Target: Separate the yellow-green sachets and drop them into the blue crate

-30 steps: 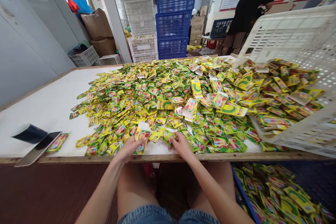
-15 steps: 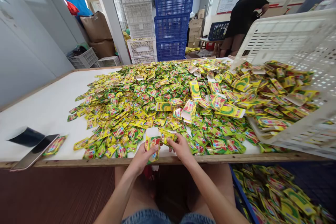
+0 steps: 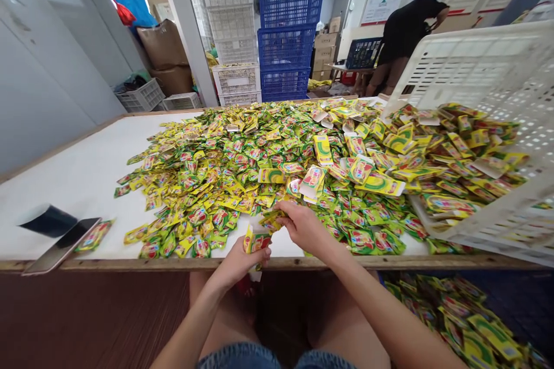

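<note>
My left hand [image 3: 246, 258] is closed around a small yellow and green carton [image 3: 257, 240] at the table's front edge, its top end facing up. Just above and to the right, my right hand [image 3: 300, 228] pinches a small yellow sachet [image 3: 272, 219], held close over the carton. Whether the carton's mouth is fully open I cannot make out. Beyond both hands spreads a big heap of green and yellow sachets [image 3: 242, 155], with several flat yellow cartons [image 3: 322, 150] lying on its right part.
A white crate [image 3: 471, 57] lies tipped at the right, spilling cartons. Below it stands a blue crate [image 3: 511, 288] of cartons. At left lie a phone [image 3: 60, 248] and a dark cup [image 3: 47, 221]. Stacked blue crates [image 3: 289, 40] and a bent-over person [image 3: 407, 31] are behind.
My right hand has risen slightly with the sachet, its wrist turning over. My left hand has tilted the carton, so less of its front shows. The view has shifted slightly.
</note>
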Motion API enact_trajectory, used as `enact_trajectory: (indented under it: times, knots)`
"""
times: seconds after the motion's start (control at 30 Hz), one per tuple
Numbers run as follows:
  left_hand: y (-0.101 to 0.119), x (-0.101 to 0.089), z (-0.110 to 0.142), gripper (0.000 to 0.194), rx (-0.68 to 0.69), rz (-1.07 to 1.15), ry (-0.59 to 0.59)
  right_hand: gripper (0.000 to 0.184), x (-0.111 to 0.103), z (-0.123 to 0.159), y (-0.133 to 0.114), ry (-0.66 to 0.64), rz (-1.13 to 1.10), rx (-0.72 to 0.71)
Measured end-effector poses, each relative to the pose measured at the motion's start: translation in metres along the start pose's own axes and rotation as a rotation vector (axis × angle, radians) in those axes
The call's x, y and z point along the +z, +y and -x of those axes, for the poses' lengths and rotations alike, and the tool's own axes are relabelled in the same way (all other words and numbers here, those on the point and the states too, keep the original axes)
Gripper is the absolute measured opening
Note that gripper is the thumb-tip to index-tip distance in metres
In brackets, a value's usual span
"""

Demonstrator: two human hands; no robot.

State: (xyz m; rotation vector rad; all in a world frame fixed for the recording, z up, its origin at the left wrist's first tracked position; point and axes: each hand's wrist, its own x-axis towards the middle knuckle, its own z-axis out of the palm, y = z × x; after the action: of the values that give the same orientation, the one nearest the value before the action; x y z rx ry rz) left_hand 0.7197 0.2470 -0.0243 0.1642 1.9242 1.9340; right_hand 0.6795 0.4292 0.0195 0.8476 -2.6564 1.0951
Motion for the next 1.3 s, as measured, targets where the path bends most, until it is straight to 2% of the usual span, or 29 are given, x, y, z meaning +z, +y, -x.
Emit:
enact_trajectory:
  times: [0.2, 0.37, 0.43, 0.53, 0.67, 0.83, 0.97, 1.2, 1.3]
  knots:
    - [0.005, 0.001, 0.002, 0.034, -0.035, 0.038, 0.024, 0.021, -0.004, 0.006, -0.017, 0.109, 0.095, -0.135]
    - [0.009, 0.002, 0.001, 0.027, 0.048, 0.131, 0.025, 0.028, -0.004, 0.020, -0.028, 0.060, 0.138, -0.278]
    - [0.008, 0.002, 0.000, 0.025, 0.074, 0.103, 0.020, 0.027, -0.004, 0.023, -0.029, 0.051, 0.143, -0.265]
    - [0.006, 0.003, 0.000, 0.027, 0.041, 0.067, 0.017, 0.023, -0.006, 0.022, -0.026, 0.005, 0.095, -0.170]
    - [0.008, 0.005, 0.002, 0.030, 0.022, -0.006, -0.090, 0.018, -0.011, 0.015, -0.021, -0.074, -0.004, -0.022]
    - [0.010, 0.004, 0.006, 0.028, -0.018, -0.077, -0.207, 0.016, -0.017, 0.008, -0.021, -0.219, 0.036, -0.053]
    - [0.009, 0.006, 0.005, 0.031, -0.042, -0.003, -0.220, 0.020, -0.014, 0.005, -0.020, -0.135, 0.018, 0.014]
    - [0.007, 0.009, 0.001, 0.032, -0.033, 0.113, -0.232, 0.028, 0.004, 0.010, -0.014, 0.025, -0.112, -0.081]
    - [0.002, 0.010, -0.002, 0.032, -0.037, 0.170, -0.228, 0.020, 0.006, 0.014, -0.014, 0.071, -0.174, -0.089]
